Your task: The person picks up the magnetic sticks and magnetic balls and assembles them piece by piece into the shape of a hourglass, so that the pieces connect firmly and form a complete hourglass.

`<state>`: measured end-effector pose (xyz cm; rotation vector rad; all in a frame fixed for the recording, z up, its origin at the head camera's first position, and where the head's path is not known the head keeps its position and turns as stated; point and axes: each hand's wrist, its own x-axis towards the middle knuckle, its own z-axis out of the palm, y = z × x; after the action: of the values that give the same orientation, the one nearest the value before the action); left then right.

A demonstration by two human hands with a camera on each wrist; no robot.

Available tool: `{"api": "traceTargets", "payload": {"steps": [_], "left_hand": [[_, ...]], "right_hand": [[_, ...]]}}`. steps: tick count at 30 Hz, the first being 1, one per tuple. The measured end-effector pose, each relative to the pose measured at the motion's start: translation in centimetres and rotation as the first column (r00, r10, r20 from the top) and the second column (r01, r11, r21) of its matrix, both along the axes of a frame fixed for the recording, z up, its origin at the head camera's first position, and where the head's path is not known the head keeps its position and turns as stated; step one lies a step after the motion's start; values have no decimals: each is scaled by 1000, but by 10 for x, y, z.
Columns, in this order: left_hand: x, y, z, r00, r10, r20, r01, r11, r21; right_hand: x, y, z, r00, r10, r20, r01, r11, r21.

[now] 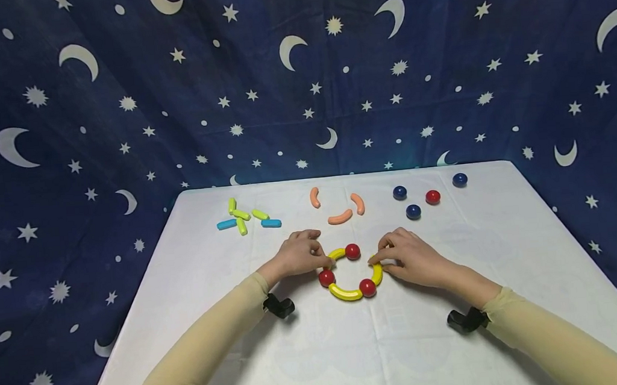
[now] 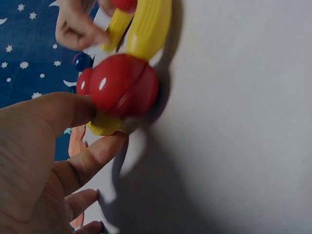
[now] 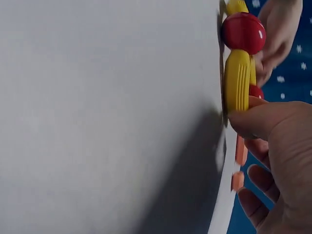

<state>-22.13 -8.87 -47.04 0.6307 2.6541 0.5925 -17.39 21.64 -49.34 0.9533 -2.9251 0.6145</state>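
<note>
Shows in the head view a ring (image 1: 345,293) of yellow sticks and red balls (image 1: 367,288), lying on the white table (image 1: 310,355) between left hand (image 1: 299,255) and right hand (image 1: 414,260), with one gap between the top ball (image 1: 352,251) and the right stick (image 1: 377,273). Pinches with left thumb and forefinger the left stick (image 1: 337,254), just beside the left ball (image 1: 326,277); in the left wrist view, hides the thumb tip behind this ball, but reveals a groove across it. Pinches with the right hand the upper end of the right stick; displays more clearly in the right wrist view the thumb laid on this end, the ribs, and the other fingers bent loosely. Gives to the head view alone the green sticks (image 1: 241,214) and blue sticks (image 1: 271,224), far at left. Lets orange sticks (image 1: 340,218) appear in all three views, beyond the ring.
</note>
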Motion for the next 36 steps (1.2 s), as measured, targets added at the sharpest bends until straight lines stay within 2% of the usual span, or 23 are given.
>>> {"api": "traceTargets", "payload": {"steps": [2,4,6,8,11,21,31,36], "left_hand": [[2,1,1,1000,-10,0,10,1000,-8],[3,1,0,1000,-5,-5,5,1000,-10],[2,3,0,1000,16,-11,-16,1000,5],[1,5,0,999,39,-18,-38,999,23],[-1,10,0,998,60,-21,-59,997,44],[-3,18,-2,997,66,-44,-65,997,39],[-3,15,-5,994,113,6,-113,986,124],[-4,15,-9,993,121,7,-120,984,130]], "right_hand": [[-3,2,-2,998,-48,27,49,998,-44],[-3,2,-3,989,-129,76,135,987,-82],[-2,0,-3,964,-230,136,245,964,-100],[1,-4,-3,927,-327,185,346,934,-85],[4,-10,-1,888,-400,225,420,906,-48],[0,-28,1,869,-450,205,453,891,32],[-4,-39,0,856,-471,212,482,876,1],[-5,-42,0,855,-469,221,482,876,-7]]}}
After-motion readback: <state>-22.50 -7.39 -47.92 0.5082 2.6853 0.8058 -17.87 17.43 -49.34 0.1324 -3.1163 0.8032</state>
